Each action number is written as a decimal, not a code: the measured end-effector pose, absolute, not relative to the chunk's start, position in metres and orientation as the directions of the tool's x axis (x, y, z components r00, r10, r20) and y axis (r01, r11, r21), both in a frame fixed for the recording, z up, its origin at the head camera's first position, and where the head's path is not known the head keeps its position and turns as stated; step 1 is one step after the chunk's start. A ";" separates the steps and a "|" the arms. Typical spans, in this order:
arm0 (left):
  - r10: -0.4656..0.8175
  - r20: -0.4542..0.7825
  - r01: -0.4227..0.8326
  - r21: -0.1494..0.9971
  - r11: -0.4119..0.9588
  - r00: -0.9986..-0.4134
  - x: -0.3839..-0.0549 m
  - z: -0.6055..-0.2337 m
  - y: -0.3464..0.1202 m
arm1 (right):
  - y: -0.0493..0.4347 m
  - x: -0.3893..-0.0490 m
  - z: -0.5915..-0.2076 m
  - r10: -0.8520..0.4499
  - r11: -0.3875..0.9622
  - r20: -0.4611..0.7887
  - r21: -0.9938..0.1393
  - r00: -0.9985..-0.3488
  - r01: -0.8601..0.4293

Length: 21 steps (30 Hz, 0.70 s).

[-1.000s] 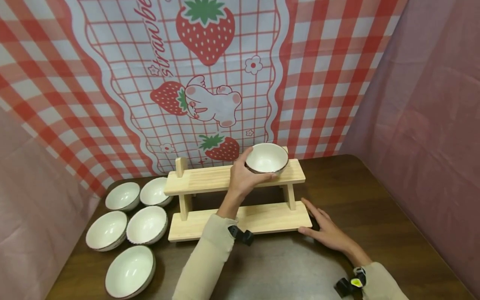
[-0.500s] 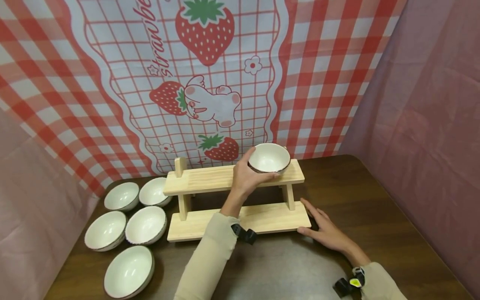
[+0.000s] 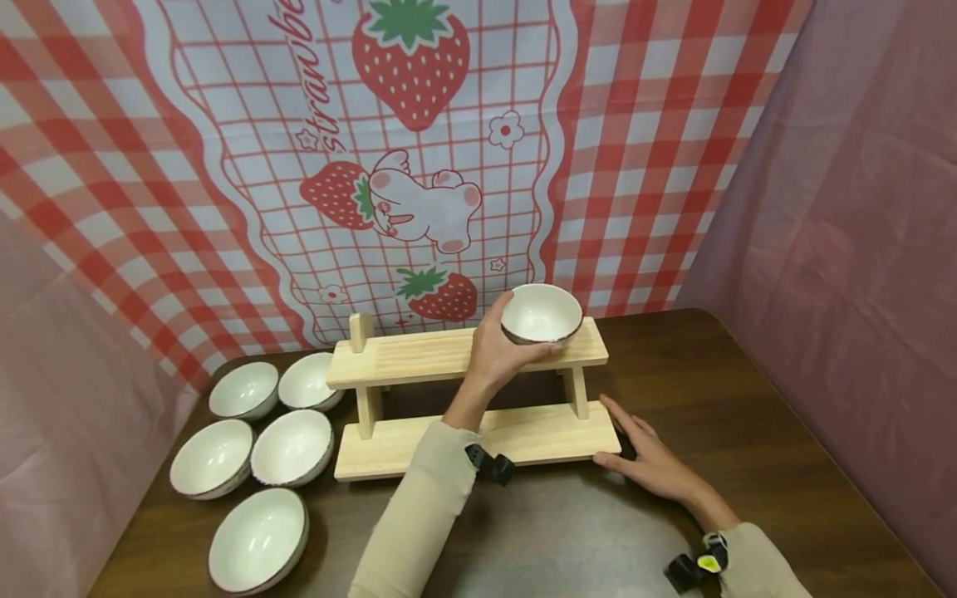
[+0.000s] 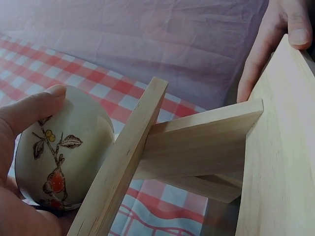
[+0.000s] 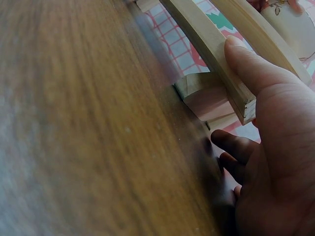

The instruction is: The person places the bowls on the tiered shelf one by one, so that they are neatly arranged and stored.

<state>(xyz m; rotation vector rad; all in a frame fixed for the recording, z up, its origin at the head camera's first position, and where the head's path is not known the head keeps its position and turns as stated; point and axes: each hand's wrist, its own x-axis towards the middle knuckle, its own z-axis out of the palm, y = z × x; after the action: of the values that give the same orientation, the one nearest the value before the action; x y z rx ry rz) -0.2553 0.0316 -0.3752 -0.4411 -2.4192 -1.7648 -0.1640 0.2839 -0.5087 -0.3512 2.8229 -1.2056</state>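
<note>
At the right end of the upper board, my left hand (image 3: pixel 495 347) grips a white bowl (image 3: pixel 542 314) by its side, the thumb near the front and a finger at the rim. In the left wrist view the bowl (image 4: pixel 81 147) shows a painted branch with leaves and a red fruit, and its base is right at the board. The two-tier wooden display stand (image 3: pixel 419 355) stands on the table. My right hand (image 3: pixel 654 465) holds the right end of its lower board (image 3: pixel 549 432), thumb at the front edge and fingers along the end.
Several more white bowls stand on the dark wooden table (image 3: pixel 748 432) left of the stand, such as the nearest bowl (image 3: pixel 257 540). One back bowl (image 3: pixel 308 380) sits close to the stand's left end. A strawberry-print cloth (image 3: pixel 449 208) hangs behind.
My left hand has shifted the bowl slightly to the right along the upper board. The right hand and the stand stay where they were.
</note>
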 end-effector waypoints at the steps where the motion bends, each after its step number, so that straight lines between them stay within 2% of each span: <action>1: 0.170 0.261 0.301 0.911 0.283 -0.950 -0.255 -0.375 0.031 | 0.284 -0.164 -0.509 -0.229 0.669 0.041 -0.719 -0.973 -0.188; 15: 0.200 0.258 0.316 0.877 0.361 -0.945 -0.254 -0.373 0.030 | 0.284 -0.165 -0.511 -0.233 0.672 0.052 -0.713 -0.971 -0.200; 21: 0.201 0.269 0.324 0.882 0.341 -0.942 -0.250 -0.371 0.022 | 0.284 -0.165 -0.511 -0.233 0.672 0.062 -0.711 -0.970 -0.207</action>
<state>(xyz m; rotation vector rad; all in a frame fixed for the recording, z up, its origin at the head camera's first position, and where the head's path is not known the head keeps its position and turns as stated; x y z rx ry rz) -0.2500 0.0222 -0.3715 -0.4877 -2.4787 -1.6724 -0.1653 0.2840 -0.5110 -0.3743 2.8408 -1.2023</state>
